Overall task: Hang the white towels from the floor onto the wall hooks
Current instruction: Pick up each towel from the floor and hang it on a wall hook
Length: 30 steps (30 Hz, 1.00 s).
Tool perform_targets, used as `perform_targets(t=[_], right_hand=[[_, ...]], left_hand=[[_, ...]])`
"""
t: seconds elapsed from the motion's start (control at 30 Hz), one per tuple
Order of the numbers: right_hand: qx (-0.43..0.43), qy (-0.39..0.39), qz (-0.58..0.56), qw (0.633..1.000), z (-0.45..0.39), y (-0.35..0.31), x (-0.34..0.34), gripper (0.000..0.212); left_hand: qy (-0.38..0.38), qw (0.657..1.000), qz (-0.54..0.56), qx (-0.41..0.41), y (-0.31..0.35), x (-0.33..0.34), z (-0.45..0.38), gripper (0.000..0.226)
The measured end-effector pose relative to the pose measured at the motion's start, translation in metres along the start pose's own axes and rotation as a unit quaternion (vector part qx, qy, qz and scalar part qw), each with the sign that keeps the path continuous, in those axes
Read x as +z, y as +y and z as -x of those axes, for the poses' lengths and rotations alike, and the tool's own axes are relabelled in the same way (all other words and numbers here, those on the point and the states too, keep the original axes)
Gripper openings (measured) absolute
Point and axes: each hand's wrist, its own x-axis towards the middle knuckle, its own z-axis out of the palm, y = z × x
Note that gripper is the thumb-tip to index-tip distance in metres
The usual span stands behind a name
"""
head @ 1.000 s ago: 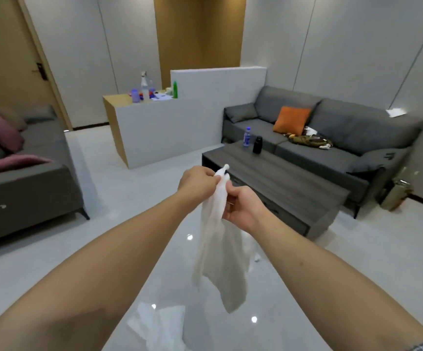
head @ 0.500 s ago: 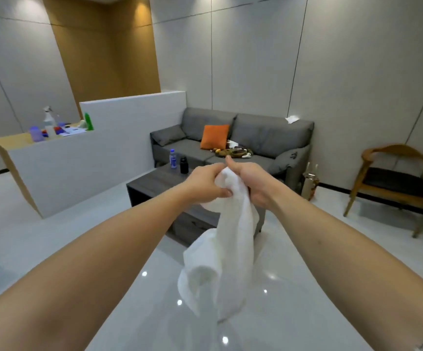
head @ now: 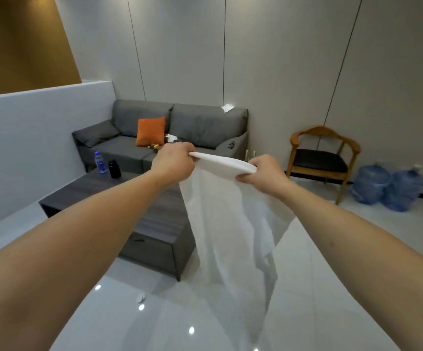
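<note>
White towel point(head: 228, 224) sits centre frame, top edge pulled out between both hands and the rest hanging down toward the bottom of the frame, clear of the glossy floor point(head: 332, 249) as far as I can see. Left hand point(head: 173, 164) is clenched around one end of the top edge; right hand point(head: 263, 173) pinches the other end, thumb under and fingers over. Hands are apart with the edge near-taut between them. My read: spreading the hem to open the cloth and find an edge or loop to go over a hook, rather than carrying it bunched.

No wall hooks in view, so can't tell where the hang point is; panelled wall point(head: 281, 59) ahead looks bare.

Background: grey sofa point(head: 192, 127) mid-frame with orange cushion point(head: 150, 131), dark coffee table point(head: 154, 211) left of centre, wooden chair point(head: 324, 153) at right.

Judgement: pickup done, hanging not yet.
</note>
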Motion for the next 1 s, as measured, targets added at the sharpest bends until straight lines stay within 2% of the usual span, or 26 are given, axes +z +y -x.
perform_targets(t=[0.27, 0.53, 0.67, 0.83, 1.0], right_hand=[[0.026, 0.024, -0.014, 0.999, -0.09, 0.053, -0.019, 0.044], [0.042, 0.092, -0.008, 0.995, -0.258, 0.067, -0.024, 0.032], [0.044, 0.089, -0.024, 0.995, -0.351, 0.062, -0.005, 0.027], [0.001, 0.057, -0.034, 0.998, -0.462, 0.053, 0.043, 0.034], [-0.117, 0.053, -0.047, 0.991, -0.567, 0.026, 0.099, 0.037]], left_hand=[[0.011, 1.0, 0.016, 0.0, -0.018, 0.055, -0.123, 0.02], [0.014, 1.0, 0.017, 0.013, -0.066, 0.072, -0.296, 0.018], [0.027, 1.0, 0.009, -0.001, -0.105, 0.073, -0.37, 0.015], [0.068, 0.996, -0.041, -0.047, -0.171, 0.064, -0.429, 0.013], [0.135, 0.98, -0.089, -0.118, -0.234, 0.045, -0.459, 0.019]])
